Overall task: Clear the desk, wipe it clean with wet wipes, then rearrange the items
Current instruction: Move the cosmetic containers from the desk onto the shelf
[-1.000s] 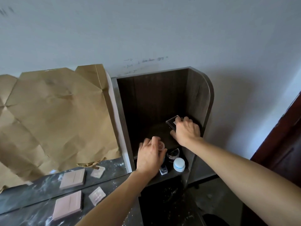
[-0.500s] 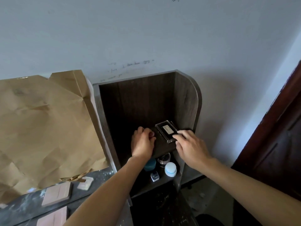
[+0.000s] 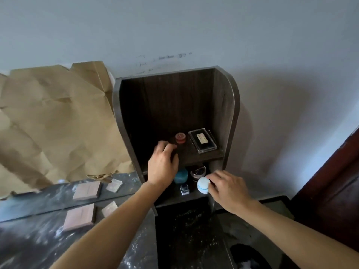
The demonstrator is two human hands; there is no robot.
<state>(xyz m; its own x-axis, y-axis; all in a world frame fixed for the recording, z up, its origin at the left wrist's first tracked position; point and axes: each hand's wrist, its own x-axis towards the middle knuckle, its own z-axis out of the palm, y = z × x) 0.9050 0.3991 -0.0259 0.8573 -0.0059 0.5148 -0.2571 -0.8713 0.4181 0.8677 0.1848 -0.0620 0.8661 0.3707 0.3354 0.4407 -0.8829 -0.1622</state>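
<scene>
While right fingers (image 3: 217,176) grip white jar (image 3: 203,185) | left fingers (image 3: 167,148) slack | shelf (image 3: 194,158): red jar (image 3: 180,137), case (image 3: 202,140)

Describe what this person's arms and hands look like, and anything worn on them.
The left forearm and right forearm are bare down to the picture's edge; no sleeve shows. The left hand and right hand are bare too: no gloves, and no ring, watch or bracelet visible on the sides that show.
</scene>
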